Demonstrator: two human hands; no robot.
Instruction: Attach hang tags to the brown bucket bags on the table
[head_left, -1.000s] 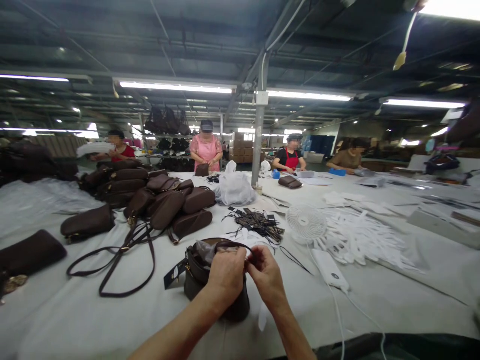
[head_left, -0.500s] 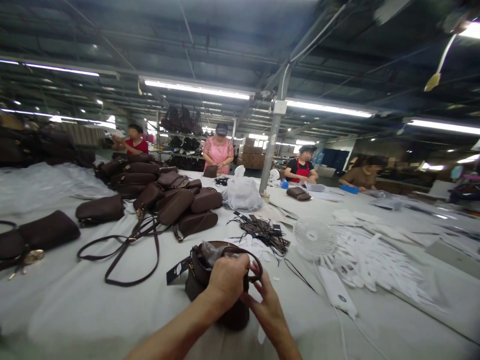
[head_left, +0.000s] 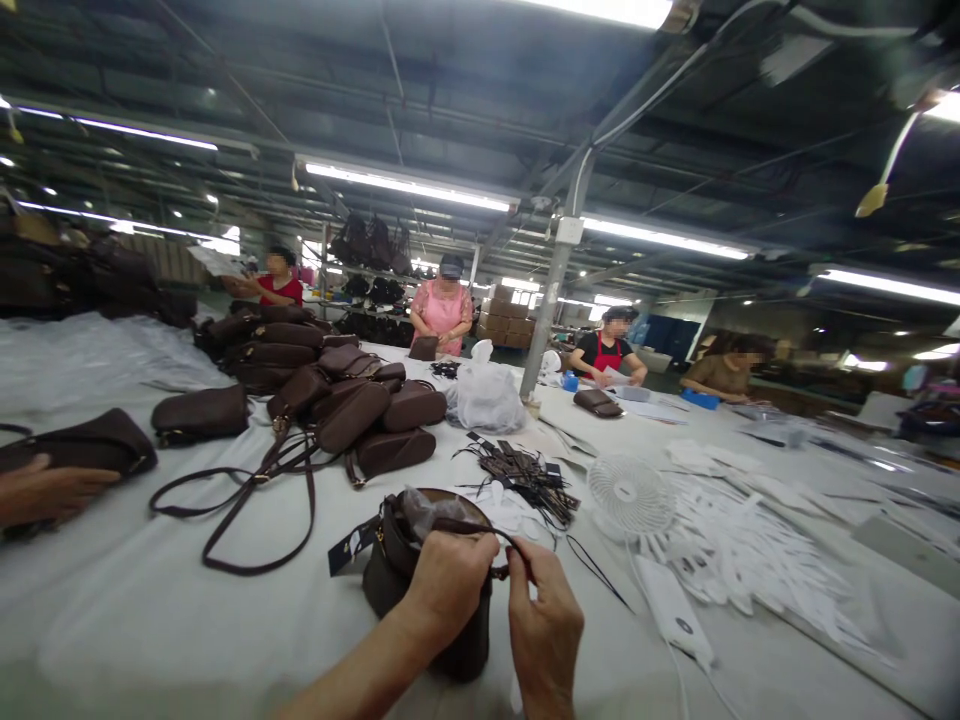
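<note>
A dark brown bag [head_left: 386, 575] stands upright on the white-covered table, its top open and clear plastic [head_left: 424, 508] showing inside. A black tag [head_left: 349, 548] hangs off its left side. Over the bag's mouth, my left hand [head_left: 454, 575] is closed on the brown strap [head_left: 480, 528]. My right hand [head_left: 544, 610] pinches the same strap a little to the right, beside the bag. The strap arches between and above both hands.
Brown bags [head_left: 349, 415] are piled behind and left. Beyond my bag lie black tags [head_left: 521, 475], a white fan [head_left: 631, 495], and white paper pieces [head_left: 750, 530]. Another person's hand [head_left: 56, 490] touches a bag at far left. A pole [head_left: 546, 320] rises behind the table.
My right hand has turned more upright and closed on the strap, whose loop is now flatter. Another person's hand has appeared on the far-left bag. The view has shifted slightly.
</note>
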